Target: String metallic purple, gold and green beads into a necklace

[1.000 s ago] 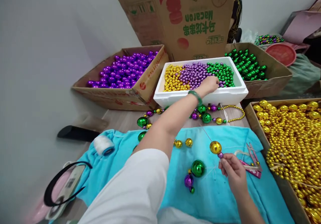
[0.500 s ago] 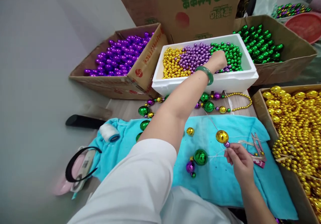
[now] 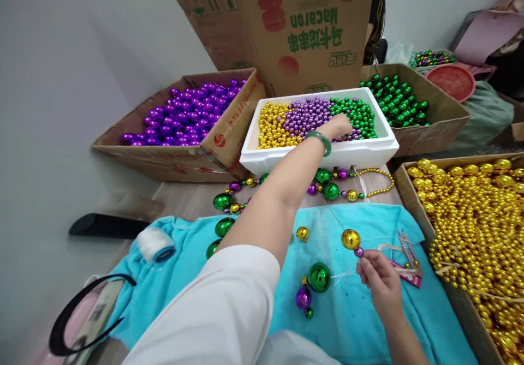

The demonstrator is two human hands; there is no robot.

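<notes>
Over the white foam tray (image 3: pixel 368 148), from the head camera, I see my left hand (image 3: pixel 338 127) reaching in with its fingers curled down among the small purple beads (image 3: pixel 305 118), beside the green ones; whether it has pinched any I cannot tell. These beads look light, hard and slick, so I judge a fingertip pinch suits them best. Nearer me, above the blue towel (image 3: pixel 368 321), my right hand (image 3: pixel 379 280) is closed in a narrow pinch on the thread just below a gold bead (image 3: pixel 351 239), which stands strung on a thin needle.
</notes>
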